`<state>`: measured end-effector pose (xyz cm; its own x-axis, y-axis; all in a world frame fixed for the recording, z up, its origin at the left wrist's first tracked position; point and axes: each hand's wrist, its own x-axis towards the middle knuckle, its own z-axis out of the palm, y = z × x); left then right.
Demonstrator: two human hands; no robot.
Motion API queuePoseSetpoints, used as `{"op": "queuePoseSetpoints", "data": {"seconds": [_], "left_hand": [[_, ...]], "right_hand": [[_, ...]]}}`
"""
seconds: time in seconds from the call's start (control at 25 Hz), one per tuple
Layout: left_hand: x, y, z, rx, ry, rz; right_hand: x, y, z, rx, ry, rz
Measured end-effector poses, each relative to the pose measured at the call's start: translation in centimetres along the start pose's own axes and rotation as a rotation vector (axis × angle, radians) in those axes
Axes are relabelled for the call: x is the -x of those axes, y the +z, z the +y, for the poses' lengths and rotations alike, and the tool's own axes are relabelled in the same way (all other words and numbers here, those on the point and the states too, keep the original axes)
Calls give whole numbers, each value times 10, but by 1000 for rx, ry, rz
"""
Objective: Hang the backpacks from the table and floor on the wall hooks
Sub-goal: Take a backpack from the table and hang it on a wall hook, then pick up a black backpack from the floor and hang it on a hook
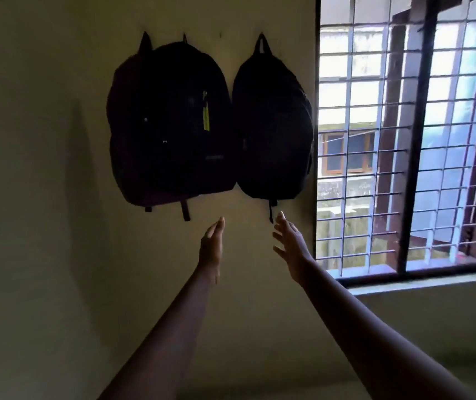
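Note:
Three dark backpacks hang high on the pale wall. A maroon backpack (121,134) is at the left, half hidden behind a black backpack with a yellow-green zip tag (179,125). A plain black backpack (271,125) hangs to their right by its top loop (262,43). The hooks themselves are hidden by the loops. My left hand (212,249) is raised below the middle backpack, fingers straight, holding nothing. My right hand (291,246) is open just under the right backpack's dangling strap (271,212), apart from it.
A barred window (404,140) with a dark frame fills the right side, its sill (432,281) at hand height. A small bare mark or hook (220,33) shows on the wall between the bags. Bare wall (29,168) extends to the left.

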<state>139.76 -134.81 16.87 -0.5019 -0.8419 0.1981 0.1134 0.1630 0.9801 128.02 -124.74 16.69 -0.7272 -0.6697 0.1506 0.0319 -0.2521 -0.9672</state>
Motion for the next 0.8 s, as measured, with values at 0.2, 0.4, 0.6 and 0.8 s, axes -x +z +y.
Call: {"op": "queuePoseSetpoints", "data": {"seconds": [0.2, 0.4, 0.6, 0.8], "left_hand": [[72, -11, -70, 13, -169, -20], [165, 1, -142, 24, -386, -77], [221, 52, -189, -33, -499, -189], [238, 145, -257, -201, -602, -388]], "right_hand": [[90, -27, 66, 70, 223, 127], [183, -72, 124, 78, 398, 220], [229, -140, 160, 69, 489, 373], [226, -239, 212, 43, 577, 529]]}}
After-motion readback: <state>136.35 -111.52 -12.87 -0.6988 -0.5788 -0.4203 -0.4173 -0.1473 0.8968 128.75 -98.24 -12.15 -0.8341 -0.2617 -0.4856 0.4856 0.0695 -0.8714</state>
